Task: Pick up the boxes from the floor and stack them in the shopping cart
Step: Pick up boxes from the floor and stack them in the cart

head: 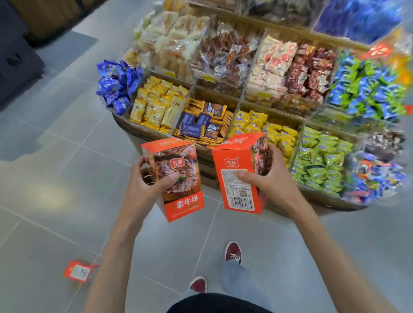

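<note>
Gripping one orange box each: left hand (pixel 149 181) clasping the left box (pixel 174 178), right hand (pixel 268 178) clasping the right box (pixel 241 174), both upright, just in front of the snack stand (pixel 230 96). Standing before the stand on grey floor (pixel 39 168), forearms reaching forward, thumbs pressing the near faces. Carrying, by the look of it; no cart showing, so turning to find it probably coming next. Leaving a third box (pixel 78 271) lying on the floor, well back from the stand.

Orange boxes (pixel 174 178), grey tiled floor (pixel 38 180), dark red shoes (pixel 233 252)
</note>
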The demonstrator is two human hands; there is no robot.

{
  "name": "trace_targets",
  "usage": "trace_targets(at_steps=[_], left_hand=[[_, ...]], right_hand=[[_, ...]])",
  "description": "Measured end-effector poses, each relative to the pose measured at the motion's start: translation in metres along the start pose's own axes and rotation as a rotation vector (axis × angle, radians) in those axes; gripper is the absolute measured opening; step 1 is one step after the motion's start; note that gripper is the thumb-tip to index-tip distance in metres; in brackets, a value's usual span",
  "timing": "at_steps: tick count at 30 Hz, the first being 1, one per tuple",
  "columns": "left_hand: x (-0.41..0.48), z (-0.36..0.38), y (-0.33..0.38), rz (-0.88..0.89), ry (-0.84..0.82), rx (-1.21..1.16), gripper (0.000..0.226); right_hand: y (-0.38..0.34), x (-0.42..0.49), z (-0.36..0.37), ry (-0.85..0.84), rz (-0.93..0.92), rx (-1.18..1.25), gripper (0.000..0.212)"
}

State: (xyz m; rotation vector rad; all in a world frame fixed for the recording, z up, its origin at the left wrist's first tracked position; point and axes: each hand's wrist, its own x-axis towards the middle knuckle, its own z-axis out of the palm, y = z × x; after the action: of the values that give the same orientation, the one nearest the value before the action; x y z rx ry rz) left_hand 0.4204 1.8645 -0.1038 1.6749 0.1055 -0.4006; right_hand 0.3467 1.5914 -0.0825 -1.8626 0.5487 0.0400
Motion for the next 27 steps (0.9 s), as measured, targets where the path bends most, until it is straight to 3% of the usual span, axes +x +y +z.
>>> trace_targets(at_steps=[5, 9, 13, 18, 21, 27], left_hand=[[0.001, 0.006, 0.008, 0.019, -0.200, 0.093, 0.105], [-0.008, 0.030, 0.019, 0.068, -0.334, 0.131, 0.105], [-0.013, 0.064, 0.031, 0.097, -0.475, 0.163, 0.101], [-0.024, 0.123, 0.043, 0.116, -0.667, 0.253, 0.112], [-0.037, 0.161, 0.045, 0.151, -0.726, 0.318, 0.121], [-0.089, 0.252, 0.042, 0.207, -0.887, 0.406, 0.117]], right_hand=[[0.014, -0.052, -0.006, 0.177, 0.058, 0.085, 0.091], [0.027, -0.095, -0.019, 0.316, 0.105, 0.132, 0.099], [0.038, -0.129, -0.039, 0.466, 0.116, 0.176, 0.086], [0.060, -0.169, -0.061, 0.658, 0.161, 0.272, 0.088], [0.076, -0.195, -0.081, 0.751, 0.177, 0.312, 0.104], [0.119, -0.265, -0.136, 0.936, 0.231, 0.383, 0.108]])
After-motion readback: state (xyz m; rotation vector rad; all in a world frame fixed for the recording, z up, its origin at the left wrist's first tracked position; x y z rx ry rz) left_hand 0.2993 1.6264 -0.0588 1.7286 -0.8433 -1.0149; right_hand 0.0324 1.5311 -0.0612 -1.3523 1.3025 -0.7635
